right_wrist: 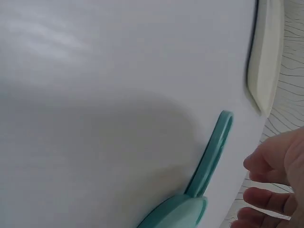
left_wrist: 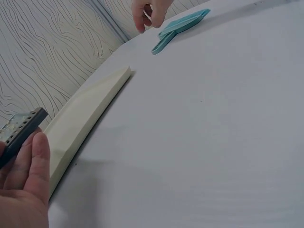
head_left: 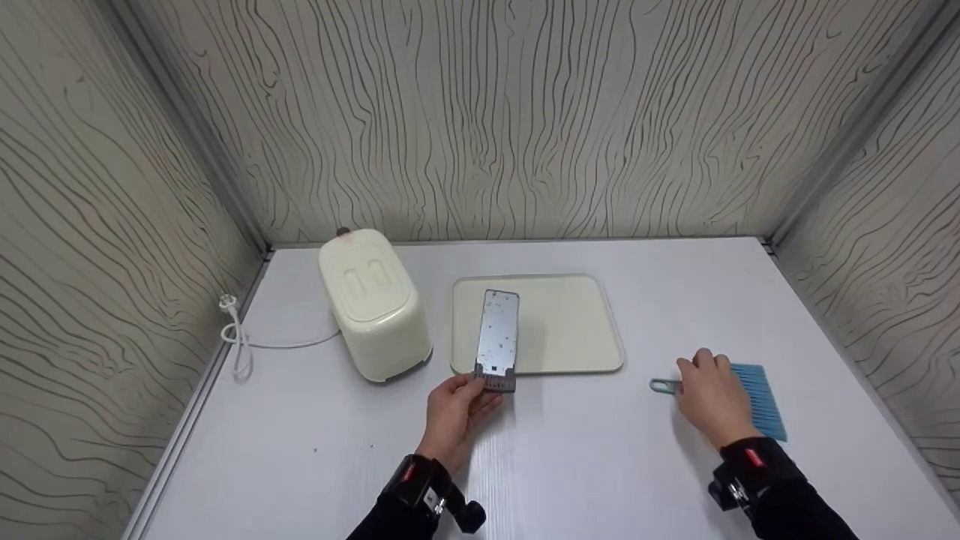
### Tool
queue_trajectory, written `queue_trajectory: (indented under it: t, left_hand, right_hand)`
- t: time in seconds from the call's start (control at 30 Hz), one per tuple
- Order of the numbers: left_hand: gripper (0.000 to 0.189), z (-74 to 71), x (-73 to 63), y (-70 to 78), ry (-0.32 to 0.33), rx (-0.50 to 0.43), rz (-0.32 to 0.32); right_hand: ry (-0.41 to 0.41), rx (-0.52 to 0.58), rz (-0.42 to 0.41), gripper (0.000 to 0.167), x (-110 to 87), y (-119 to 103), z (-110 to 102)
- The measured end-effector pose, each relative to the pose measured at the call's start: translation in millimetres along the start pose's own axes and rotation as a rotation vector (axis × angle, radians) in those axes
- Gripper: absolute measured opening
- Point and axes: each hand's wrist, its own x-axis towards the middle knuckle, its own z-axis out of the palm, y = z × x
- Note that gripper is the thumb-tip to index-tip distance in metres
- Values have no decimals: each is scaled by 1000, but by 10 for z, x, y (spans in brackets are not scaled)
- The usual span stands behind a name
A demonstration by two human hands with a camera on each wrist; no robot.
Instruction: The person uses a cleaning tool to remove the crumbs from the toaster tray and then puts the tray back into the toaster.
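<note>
My left hand [head_left: 452,421] grips the dark grey end of a slim metal crumb tray [head_left: 499,330], thumb on top and fingers beneath. Brown crumbs dot its shiny surface. The crumb tray is raised, its far part over the cream serving tray [head_left: 566,322]. At the right, my right hand [head_left: 712,399] hovers over a small hand brush with blue bristles [head_left: 763,401] and a teal looped handle [right_wrist: 211,156]. Its fingers are loosely bent and hold nothing; the right wrist view shows a gap between them and the handle.
A cream toaster [head_left: 382,322] with a lid on top stands at the back left. Its white cord [head_left: 292,345] runs left to a plug [head_left: 228,301] near the table's edge. Patterned panels [head_left: 480,120] wall the table at the back and sides. Small specks lie at the front left.
</note>
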Motion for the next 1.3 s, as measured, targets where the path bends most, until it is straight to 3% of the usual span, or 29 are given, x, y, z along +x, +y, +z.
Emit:
queue_trajectory:
  t: [0.3,0.73,1.3]
  left_hand:
    - [35,-10,-7,10,12,20,-12]
    - [36,-16,-10,8,24,8,-27]
    - [35,-33,14,-11,7,12,-9]
  right_hand:
    - [-83,-138,-71,21,-85,125,113]
    - [9,-234,-154,14,-84,261,202]
    - [131,-203,-161,26,-57,306,216]
